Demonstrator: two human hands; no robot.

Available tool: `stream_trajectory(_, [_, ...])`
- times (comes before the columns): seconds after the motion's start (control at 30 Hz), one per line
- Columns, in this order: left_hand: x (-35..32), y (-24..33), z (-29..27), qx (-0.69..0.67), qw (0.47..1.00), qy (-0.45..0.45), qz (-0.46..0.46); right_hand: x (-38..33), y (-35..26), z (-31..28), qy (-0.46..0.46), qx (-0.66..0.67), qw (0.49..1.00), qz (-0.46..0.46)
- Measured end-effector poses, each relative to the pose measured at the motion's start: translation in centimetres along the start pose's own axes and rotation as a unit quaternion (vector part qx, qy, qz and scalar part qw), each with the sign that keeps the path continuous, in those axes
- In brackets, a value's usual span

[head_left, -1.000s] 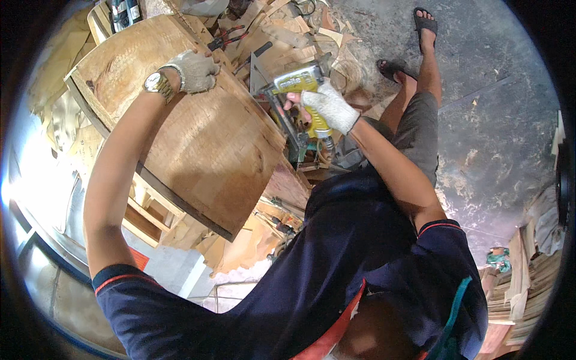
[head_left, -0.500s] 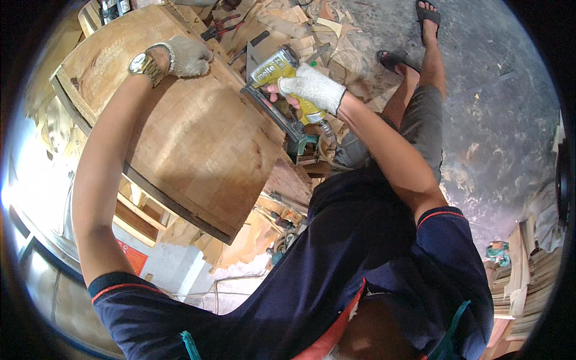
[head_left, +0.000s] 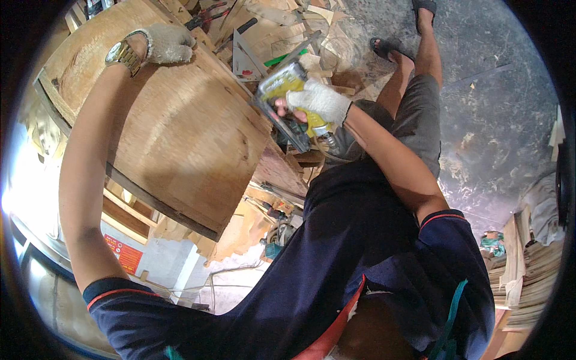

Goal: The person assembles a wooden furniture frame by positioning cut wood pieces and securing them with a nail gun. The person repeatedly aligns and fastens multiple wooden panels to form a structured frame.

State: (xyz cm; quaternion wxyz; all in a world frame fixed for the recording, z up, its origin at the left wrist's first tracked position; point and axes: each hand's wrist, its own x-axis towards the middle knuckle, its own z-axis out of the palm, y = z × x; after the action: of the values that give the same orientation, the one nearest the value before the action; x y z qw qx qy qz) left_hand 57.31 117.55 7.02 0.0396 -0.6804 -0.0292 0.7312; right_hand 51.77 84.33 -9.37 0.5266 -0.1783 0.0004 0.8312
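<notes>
My left hand (head_left: 170, 43), in a pale work glove with a metal wristwatch on the wrist, rests flat on the far part of a big plywood panel (head_left: 180, 132) that lies tilted over a wooden frame. My right hand (head_left: 321, 101), also gloved, grips a yellow and grey nail gun (head_left: 285, 84) by its handle. The tool's long dark magazine points down toward the panel's right edge. An air hose hangs from the bottom of the handle.
Wood offcuts, a metal square (head_left: 246, 57) and red-handled pliers (head_left: 207, 15) lie beyond the panel. My legs in grey shorts and sandals stand on a dark concrete floor (head_left: 498, 108). Stacked thin sheets (head_left: 528, 270) sit at the right. More tools lie under the panel.
Both hands have shifted up and left in the picture as the view moved. The nail gun has come closer to the panel's right edge. The left hand stays on the panel.
</notes>
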Motion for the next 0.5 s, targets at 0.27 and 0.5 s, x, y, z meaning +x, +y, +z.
stream_trajectory(0.27, [0.5,-1.2,0.7,-0.048,0.999,0.009,-0.006,-1.9,2.0,0.1,0.003,0.057,0.998,-0.039])
stream_trajectory(0.5, [-5.9,-4.1,-2.4,-0.157,0.956,0.218,-0.113,-2.6,0.5,0.4,0.0,0.045,0.998,-0.031])
